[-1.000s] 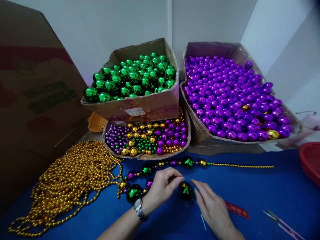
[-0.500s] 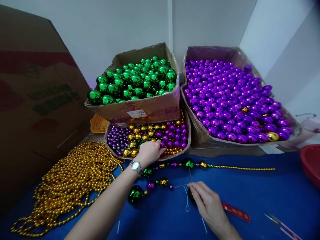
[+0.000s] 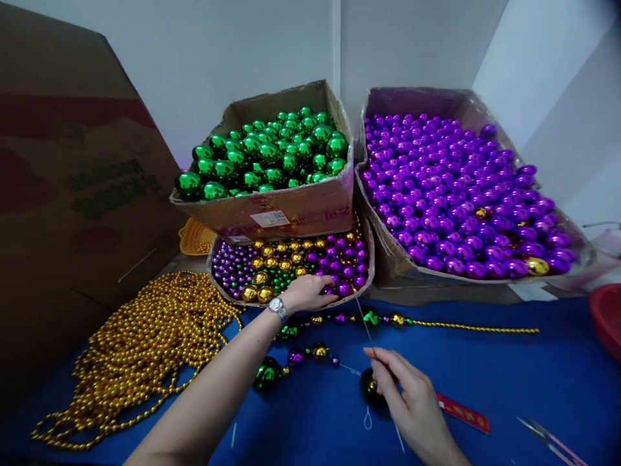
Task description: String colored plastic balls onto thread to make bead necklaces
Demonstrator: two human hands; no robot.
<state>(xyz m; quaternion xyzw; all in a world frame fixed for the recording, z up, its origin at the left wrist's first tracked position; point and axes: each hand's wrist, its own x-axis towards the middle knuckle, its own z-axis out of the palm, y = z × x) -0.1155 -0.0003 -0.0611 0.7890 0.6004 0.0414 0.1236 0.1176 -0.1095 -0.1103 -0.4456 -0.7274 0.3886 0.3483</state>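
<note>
Our left hand (image 3: 308,292) reaches into the tray (image 3: 291,304), fingers closed on small beads (image 3: 334,265). Our right hand (image 3: 412,401) pinches the needle (image 3: 361,317) beside a green ball (image 3: 369,387).

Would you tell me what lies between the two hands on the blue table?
Head view: between left hand and right hand lies the bead strand.

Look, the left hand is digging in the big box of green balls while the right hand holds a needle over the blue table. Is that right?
Not quite. The head view shows the left hand in the low tray of mixed beads, not the green box above it. The right hand does hold the needle over the blue table.
</note>
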